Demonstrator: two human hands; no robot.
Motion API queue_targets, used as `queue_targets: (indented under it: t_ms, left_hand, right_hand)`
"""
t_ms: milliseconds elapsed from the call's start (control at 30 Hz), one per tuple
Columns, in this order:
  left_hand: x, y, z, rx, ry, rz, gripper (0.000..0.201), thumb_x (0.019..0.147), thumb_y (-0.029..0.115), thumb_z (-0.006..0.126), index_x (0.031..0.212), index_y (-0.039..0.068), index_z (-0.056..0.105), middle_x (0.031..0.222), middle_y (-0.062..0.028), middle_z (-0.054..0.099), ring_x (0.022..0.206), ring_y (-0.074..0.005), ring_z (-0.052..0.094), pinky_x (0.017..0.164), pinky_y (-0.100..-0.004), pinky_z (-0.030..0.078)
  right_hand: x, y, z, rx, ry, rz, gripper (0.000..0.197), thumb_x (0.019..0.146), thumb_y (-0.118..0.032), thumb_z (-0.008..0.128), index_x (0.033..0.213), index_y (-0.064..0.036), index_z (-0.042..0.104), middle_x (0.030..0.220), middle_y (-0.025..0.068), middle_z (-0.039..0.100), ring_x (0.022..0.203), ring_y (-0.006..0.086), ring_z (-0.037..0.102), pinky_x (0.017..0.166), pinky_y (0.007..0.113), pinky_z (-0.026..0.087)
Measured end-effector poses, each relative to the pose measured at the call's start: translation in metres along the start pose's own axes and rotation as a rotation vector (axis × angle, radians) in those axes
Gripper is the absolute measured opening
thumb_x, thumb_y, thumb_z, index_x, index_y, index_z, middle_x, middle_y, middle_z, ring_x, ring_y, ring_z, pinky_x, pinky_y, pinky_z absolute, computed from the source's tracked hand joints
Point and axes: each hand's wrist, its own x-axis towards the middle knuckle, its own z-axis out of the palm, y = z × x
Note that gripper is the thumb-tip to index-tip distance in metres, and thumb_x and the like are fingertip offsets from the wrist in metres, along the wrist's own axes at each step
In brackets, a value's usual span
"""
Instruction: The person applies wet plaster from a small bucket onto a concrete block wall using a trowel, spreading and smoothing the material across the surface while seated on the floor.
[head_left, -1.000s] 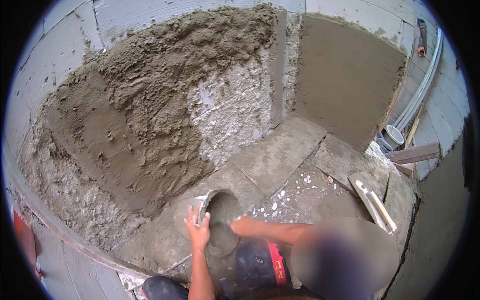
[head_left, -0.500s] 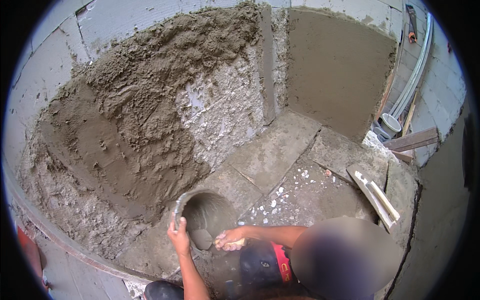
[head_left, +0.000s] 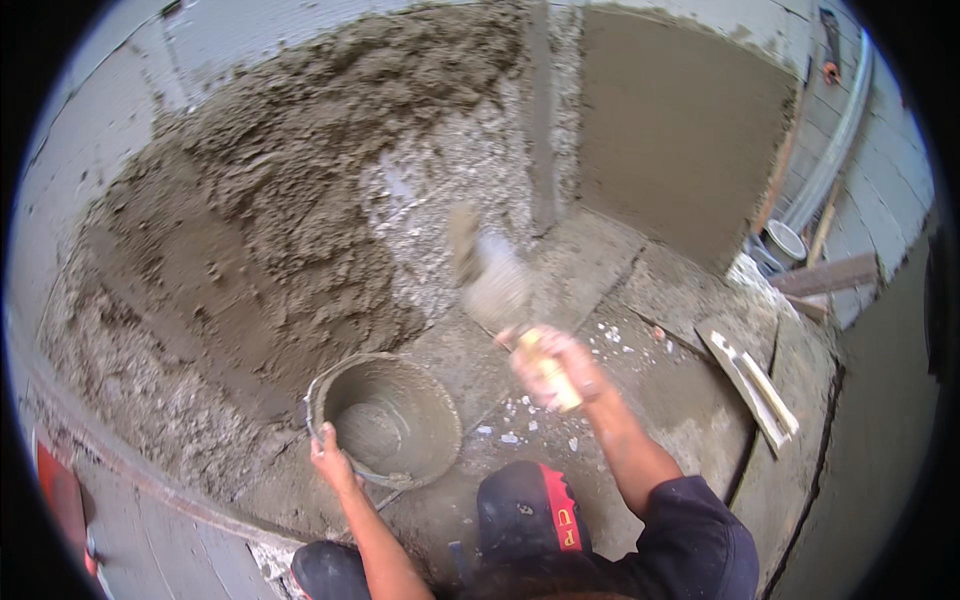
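Note:
My right hand [head_left: 572,362] grips the pale yellow handle of a trowel [head_left: 498,293]; hand and blade are smeared by motion. Just beyond the blade, a clump of mortar [head_left: 463,242] shows blurred in front of the bare rough patch of wall [head_left: 425,190]. On the near left side of a mortar-smeared bucket [head_left: 432,415], my left hand [head_left: 335,462] holds the rim with its fingers closed over it. The bucket stands tipped slightly, and a little mortar coats its inside and bottom. Lumpy wet mortar [head_left: 280,210] covers much of the wall to the left.
A smoothly plastered panel [head_left: 680,140] stands at the back right, past a vertical strip [head_left: 542,120]. White chips [head_left: 520,425] lie on the dirty floor slabs. To the right are a split board [head_left: 750,385], planks [head_left: 830,275], a small pail [head_left: 783,243] and a hanging saw [head_left: 830,45].
My right hand has swung the trowel out of the bucket, up and forward toward the wall. The bucket has shifted a little left with my left hand, and more of its inside shows.

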Motion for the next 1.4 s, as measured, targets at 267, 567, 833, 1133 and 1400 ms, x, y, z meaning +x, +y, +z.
queue_targets:
  t_ms: [267,567,833,1133,1400]
  left_hand:
    - [0.006,-0.008,-0.008,-0.089,0.005,-0.056,0.070,0.088,0.028,0.071,0.134,-0.016,0.044,0.123,-0.0223,0.060,0.109,-0.0237,0.057,0.099,-0.0347,0.042]
    - [-0.019,-0.011,0.039,-0.210,-0.118,-0.056,0.039,0.091,0.018,0.067,0.121,-0.005,0.059,0.113,-0.0107,0.065,0.101,-0.0193,0.060,0.091,-0.0331,0.046]
    - [-0.003,0.005,0.001,0.014,0.062,0.009,0.038,0.090,0.032,0.068,0.101,-0.005,0.067,0.088,-0.0055,0.064,0.080,-0.0133,0.052,0.076,-0.0316,0.045]
    - [-0.021,0.021,0.081,0.298,-0.434,0.375,0.044,0.094,0.041,0.060,0.116,0.004,0.068,0.120,-0.0242,0.064,0.128,-0.0327,0.052,0.106,-0.0406,0.039]
    - [-0.020,0.028,0.078,0.449,-0.323,0.150,0.052,0.093,0.052,0.058,0.109,0.004,0.070,0.111,-0.0168,0.070,0.116,-0.0333,0.060,0.097,-0.0410,0.045]
  right_hand:
    - [0.053,-0.133,0.083,-0.575,0.667,-1.279,0.037,0.092,-0.004,0.049,0.127,-0.0042,0.040,0.074,0.0066,0.054,0.047,0.0114,0.054,0.037,0.026,0.046]
    - [0.268,-0.248,0.004,-1.114,1.187,-0.974,0.042,0.089,-0.017,0.052,0.125,0.0041,0.040,0.094,0.0267,0.063,0.087,0.0382,0.066,0.077,0.046,0.055]
    - [0.148,-0.028,0.092,-1.175,0.104,-0.755,0.045,0.086,-0.020,0.062,0.124,0.0026,0.051,0.091,0.0184,0.062,0.080,0.0279,0.060,0.077,0.038,0.049]
    - [-0.039,0.137,-0.162,-1.722,0.396,-0.078,0.051,0.082,-0.016,0.065,0.127,0.0057,0.052,0.110,0.0267,0.060,0.105,0.0380,0.058,0.091,0.046,0.045]
    - [-0.035,0.099,-0.084,-1.610,0.327,-0.076,0.050,0.087,-0.018,0.062,0.132,0.0005,0.051,0.092,0.0204,0.065,0.085,0.0312,0.062,0.082,0.044,0.047]
